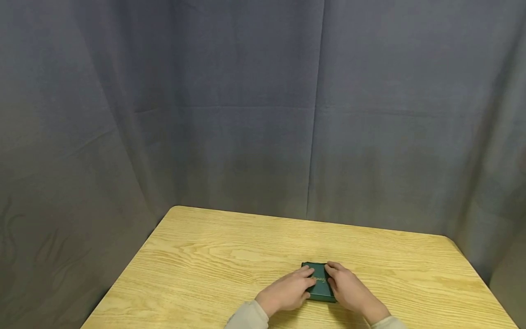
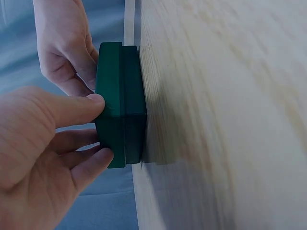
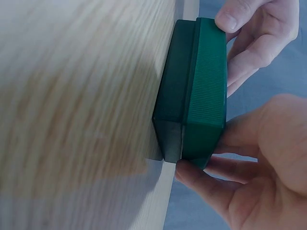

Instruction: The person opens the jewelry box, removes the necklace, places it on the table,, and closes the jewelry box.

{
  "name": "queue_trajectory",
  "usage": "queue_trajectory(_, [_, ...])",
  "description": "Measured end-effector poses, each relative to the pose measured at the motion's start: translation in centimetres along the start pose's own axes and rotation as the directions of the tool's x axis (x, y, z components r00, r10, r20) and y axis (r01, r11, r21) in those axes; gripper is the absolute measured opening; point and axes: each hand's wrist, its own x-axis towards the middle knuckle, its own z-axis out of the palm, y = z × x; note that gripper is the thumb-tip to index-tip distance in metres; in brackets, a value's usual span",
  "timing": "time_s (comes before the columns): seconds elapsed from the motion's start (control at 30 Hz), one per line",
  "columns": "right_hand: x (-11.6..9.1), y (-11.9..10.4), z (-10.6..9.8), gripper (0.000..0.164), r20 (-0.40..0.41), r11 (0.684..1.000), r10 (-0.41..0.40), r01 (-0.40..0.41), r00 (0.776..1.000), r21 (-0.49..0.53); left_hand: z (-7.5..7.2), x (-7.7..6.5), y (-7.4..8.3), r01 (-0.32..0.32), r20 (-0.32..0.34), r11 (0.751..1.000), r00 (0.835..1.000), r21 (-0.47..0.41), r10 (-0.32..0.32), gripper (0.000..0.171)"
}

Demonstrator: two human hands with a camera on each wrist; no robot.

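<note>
A small dark green box [image 1: 319,289] with gold lettering on its top lies on the table, between both hands. Its brighter green ribbed lid [image 3: 208,81] sits over a darker base [image 3: 175,72], and a seam runs between them. My left hand [image 1: 287,290] grips the lid's left side; in the left wrist view its thumb [image 2: 81,109] presses the near edge and other fingers lie at the top and side. From the right, my right hand [image 1: 349,289] holds the lid, with a fingertip [image 3: 184,171] at the lower corner in the right wrist view.
The box stands on a light wood-grain table [image 1: 213,256] with rounded far corners. Grey-blue curtains [image 1: 246,114] hang behind the table and along its sides. Pale sleeves [image 1: 248,316] cover both forearms.
</note>
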Motion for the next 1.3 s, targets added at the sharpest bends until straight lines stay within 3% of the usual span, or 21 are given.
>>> queue_trajectory(0.33, [0.5, -0.4, 0.4, 0.034, -0.002, 0.999, -0.034, 0.034, 0.999, -0.007, -0.3, -0.7, -0.3, 0.020, 0.021, 1.000, 1.000, -0.009, -0.020, 0.040])
queue_trajectory(1.3, [1.8, -2.3, 1.3, 0.035, 0.000, 0.997, -0.080, 0.080, 0.997, 0.000, -0.8, -2.9, -2.0, 0.044, -0.014, 0.998, 0.999, -0.041, -0.045, 0.042])
